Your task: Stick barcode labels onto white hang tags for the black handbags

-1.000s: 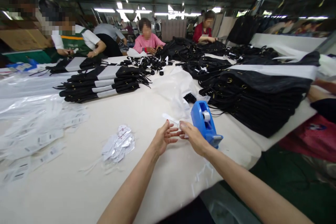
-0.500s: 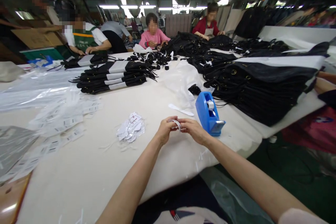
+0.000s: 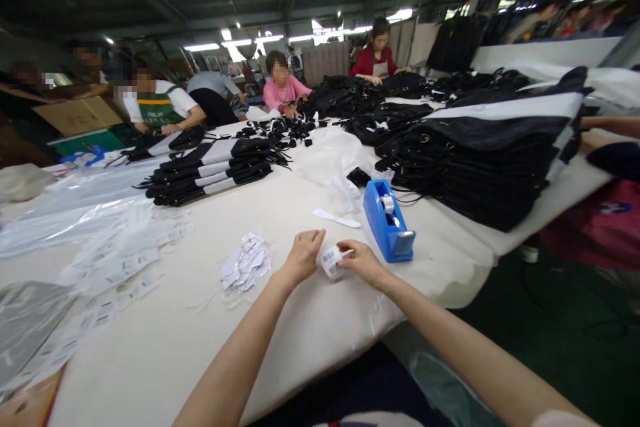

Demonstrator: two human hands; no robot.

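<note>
My right hand [image 3: 364,261] pinches a small curled white label strip [image 3: 331,263] between thumb and fingertips. Barcode print shows on its outer face. Just left of the strip is my left hand [image 3: 303,255], back upward, its fingers stretched out side by side; its thumb is mostly hidden. No hold on the strip by that hand can be made out. A pile of white tags with strings [image 3: 247,261] lies on the table to the left. Right of my hands stands a blue tape dispenser [image 3: 387,223], with a white paper strip [image 3: 336,218] lying flat beyond the fingers.
Banded black goods lie in a stack [image 3: 213,170] at left, beside barcode label sheets [image 3: 125,267] and clear plastic [image 3: 75,197]. A tall pile of black bags [image 3: 465,167] fills the right of the table [image 3: 200,347]. Several people work around the far side.
My hands have moved slightly apart and a little lower. The curled strip has turned so that its barcode face shows, held by my right hand. The whole view has shifted slightly.
</note>
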